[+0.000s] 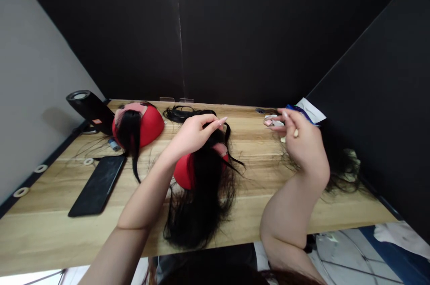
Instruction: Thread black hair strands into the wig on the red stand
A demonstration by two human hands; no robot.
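- Left hand (pixel 201 130): thumb and fingertips pinched together; whether a strand sits between them, I cannot tell.
- Black hair (pixel 204 195) drapes over a red dome (pixel 183 173) just below that hand; its loose ends could tangle if the wrist dragged through them.
- Right hand (pixel 302 137): fingers curled and blurred, grip unclear.
- Loose hair (pixel 339 164) beside the right wrist could scatter if the forearm swept outward.
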